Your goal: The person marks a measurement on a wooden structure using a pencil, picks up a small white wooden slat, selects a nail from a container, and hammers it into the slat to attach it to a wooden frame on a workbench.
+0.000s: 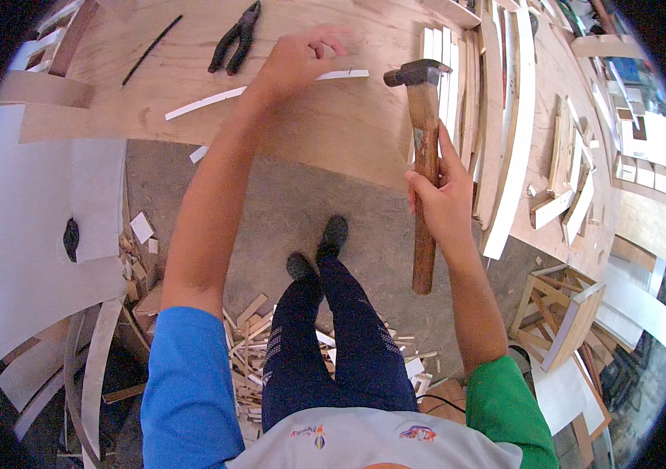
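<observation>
My right hand [446,195] is wrapped round the wooden handle of a hammer [425,144], its dark metal head up over the plywood bench [333,148]. Over the same bench reaches my left hand [301,62], its fingers smeared by motion, so I cannot make out what they hold, if anything. Below it, a thin white wooden strip [208,102] lies across the bench, partly hidden by my left wrist. Dark-handled pliers [236,39] rest to the left of that hand. Further left is a thin black rod [151,51].
White and bare wood strips [469,94] are stacked right of the hammer. A small wooden stool-like frame [555,313] stands at the lower right. Wood offcuts [251,352] cover the floor around my legs. A pale sheet [44,227] is at the left.
</observation>
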Demonstrator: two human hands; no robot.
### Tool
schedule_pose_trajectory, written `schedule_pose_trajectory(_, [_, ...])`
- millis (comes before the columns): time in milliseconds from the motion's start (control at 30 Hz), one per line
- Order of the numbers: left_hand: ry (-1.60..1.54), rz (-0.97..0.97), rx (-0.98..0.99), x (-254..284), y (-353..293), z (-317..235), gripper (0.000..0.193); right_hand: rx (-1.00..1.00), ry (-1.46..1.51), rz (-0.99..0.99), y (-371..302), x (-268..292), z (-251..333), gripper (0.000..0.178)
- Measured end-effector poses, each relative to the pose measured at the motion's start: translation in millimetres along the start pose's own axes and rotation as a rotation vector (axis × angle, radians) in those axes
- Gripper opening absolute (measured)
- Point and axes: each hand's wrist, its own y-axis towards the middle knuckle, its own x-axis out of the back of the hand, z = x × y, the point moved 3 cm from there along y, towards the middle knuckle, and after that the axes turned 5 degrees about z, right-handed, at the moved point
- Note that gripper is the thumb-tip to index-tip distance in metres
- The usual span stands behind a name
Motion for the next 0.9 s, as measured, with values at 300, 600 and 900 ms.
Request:
schedule_pose_trajectory(300, [0.043,0.055,0.069,0,-8,-13,0.031,-0.072,-0.062,-0.009,10,-9,-5,0.069])
schedule_pose_trajectory(600, [0.325,0.019,0.021,-10,-7,-14,0.029,0.186,-0.293,0.019,13,-15,37,0.065])
schedule_pose_trajectory(900, [0.456,0.016,0.036,-12,-5,-12,0.034,0.249,-0.386,0.052,18,-22,40,0.067])
